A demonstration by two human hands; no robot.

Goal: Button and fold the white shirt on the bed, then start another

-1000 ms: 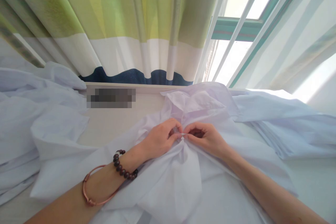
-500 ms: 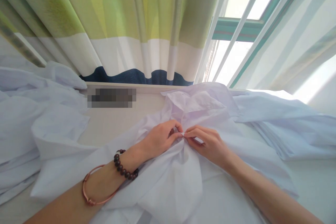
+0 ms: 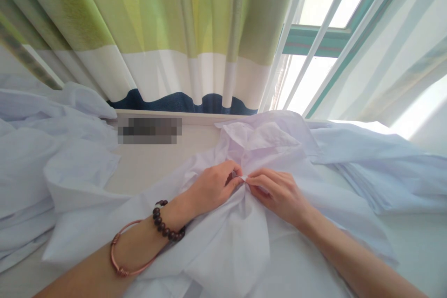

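A white shirt (image 3: 237, 242) lies spread in front of me, its collar (image 3: 265, 135) toward the window side. My left hand (image 3: 214, 186) pinches the front edge of the shirt between thumb and fingers. Right beside it, my right hand (image 3: 274, 191) pinches the same edge, so the fingertips of both hands almost meet. The cloth is drawn up into folds at that point. Whether a button sits between the fingers is too small to tell. A dark bead bracelet (image 3: 164, 226) and a copper-coloured bangle (image 3: 115, 256) circle my left wrist and forearm.
A heap of white clothes (image 3: 80, 163) lies at the left. Folded white cloth (image 3: 380, 172) rests at the right. Behind the white surface (image 3: 139, 167) hang a green, white and navy curtain (image 3: 195, 23) and a barred window (image 3: 314, 37). A blurred dark patch (image 3: 150, 130) lies near the back edge.
Almost nothing differs. Both hands keep their pinch on the shirt's front edge, with only a tiny shift of the fingers and of the view.
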